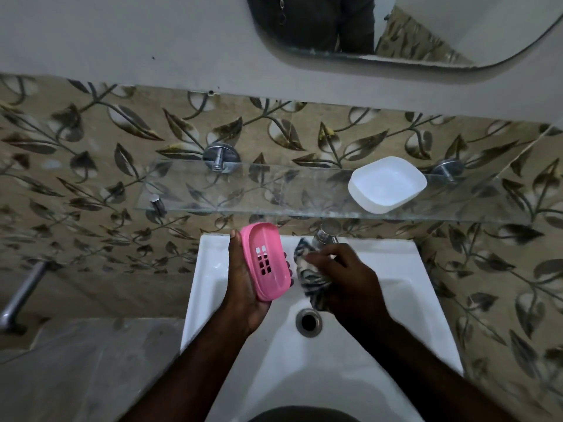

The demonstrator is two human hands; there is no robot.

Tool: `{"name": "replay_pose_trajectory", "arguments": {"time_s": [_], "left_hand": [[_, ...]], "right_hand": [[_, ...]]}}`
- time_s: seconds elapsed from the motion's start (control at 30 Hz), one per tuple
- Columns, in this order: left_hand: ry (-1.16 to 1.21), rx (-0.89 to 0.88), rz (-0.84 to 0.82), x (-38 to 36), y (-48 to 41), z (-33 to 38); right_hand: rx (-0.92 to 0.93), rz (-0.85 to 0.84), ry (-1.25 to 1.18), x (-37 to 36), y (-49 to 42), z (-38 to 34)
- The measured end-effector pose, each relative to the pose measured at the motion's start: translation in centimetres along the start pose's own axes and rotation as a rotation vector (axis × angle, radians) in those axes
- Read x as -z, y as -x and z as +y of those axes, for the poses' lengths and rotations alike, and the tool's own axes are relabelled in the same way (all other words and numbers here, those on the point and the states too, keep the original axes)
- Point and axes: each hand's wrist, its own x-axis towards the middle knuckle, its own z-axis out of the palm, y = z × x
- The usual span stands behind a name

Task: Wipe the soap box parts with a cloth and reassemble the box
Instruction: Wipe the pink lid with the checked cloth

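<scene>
Pink drainer tray (265, 261) is held over the sink (274, 360), with the cloth (315, 295) just beside it.

Tray looks like thin moulded plastic: light, stiff, probably slick if wet, so hold it by the long rims. Left grip (242, 284) does that, cradling it from below with the thumb on the left rim and fingertips curled over the right edge, slotted face up. Right grip (344, 278) is bunched round the soft, limp cloth, knuckles up, wrist angled toward the tray. White base (386, 184) sits open side up on the glass shelf (243, 190), well apart.
</scene>
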Motion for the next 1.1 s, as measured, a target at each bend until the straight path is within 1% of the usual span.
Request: {"name": "replay_pose_trajectory", "arguments": {"time_s": [0.03, 0.07, 0.13, 0.17, 0.2, 0.23, 0.3, 0.37, 0.43, 0.53, 0.57, 0.63, 0.67, 0.7, 0.77, 0.9, 0.97, 1.03, 1.07, 1.1], "left_hand": [[0.006, 0.012, 0.000, 0.2, 0.1, 0.1], [0.011, 0.021, -0.006, 0.4, 0.1, 0.1], [0.022, 0.036, -0.030, 0.5, 0.3, 0.1], [0.020, 0.040, -0.039, 0.4, 0.3, 0.0], [0.010, 0.041, -0.044, 0.3, 0.4, -0.1], [-0.002, 0.040, -0.053, 0.3, 0.6, -0.1], [-0.060, 0.032, -0.047, 0.4, 0.5, -0.2], [-0.166, -0.003, -0.013, 0.2, 0.5, -0.4], [-0.243, -0.050, 0.007, 0.0, 0.5, -0.8], [-0.383, -0.088, -0.019, -0.2, 0.9, -1.1], [-0.431, -0.095, -0.025, -0.4, 1.0, -1.1], [-0.490, -0.113, -0.011, -0.5, 1.0, -1.3], [-0.500, -0.124, -0.008, -0.6, 1.1, -1.3], [-0.501, -0.139, -0.005, -0.6, 1.1, -1.2], [-0.485, -0.158, 0.005, -0.4, 1.0, -1.1], [-0.449, -0.183, -0.031, -1.0, 0.8, -1.0], [-0.397, -0.170, -0.024, -1.3, 0.8, -1.0], [-0.319, -0.154, -0.077, -1.6, 0.7, -0.9], [-0.273, -0.140, -0.111, -1.7, 0.5, -0.9], [-0.224, -0.129, -0.133, -1.8, 0.3, -0.8]], "right_hand": [[-0.125, 0.055, -0.140, -0.2, 0.1, 0.2], [-0.298, 0.078, -0.304, -0.3, 0.0, 0.2], [-0.701, 0.037, -0.668, -1.0, -0.2, 1.0], [-0.833, 0.032, -0.803, -0.9, 0.0, 1.2], [-0.908, 0.037, -0.894, -0.6, 0.1, 1.4], [-0.944, 0.031, -0.944, -0.3, 0.2, 1.4], [-0.926, -0.021, -0.987, 0.6, 0.3, 0.9], [-0.831, -0.093, -0.880, 0.9, 0.1, 0.2], [-0.671, -0.153, -0.603, 0.9, -0.4, -0.4], [-0.316, -0.311, -0.228, 0.2, -0.9, -1.5], [-0.233, -0.359, -0.110, -0.1, -1.0, -1.7], [-0.167, -0.398, 0.085, -1.0, -0.8, -2.1], [-0.178, -0.391, 0.116, -1.5, -0.6, -2.3], [-0.209, -0.384, 0.100, -2.0, -0.5, -2.7], [-0.320, -0.376, -0.050, -2.5, -0.6, -3.4], [-0.493, -0.457, -0.352, -1.8, -1.3, -4.0], [-0.650, -0.538, -0.597, -0.8, -1.9, -3.6], [-0.796, -0.620, -0.902, 0.4, -2.2, -3.1], [-0.824, -0.616, -1.017, 0.9, -2.2, -2.9], [-0.840, -0.575, -1.100, 1.4, -2.2, -2.7]]}}
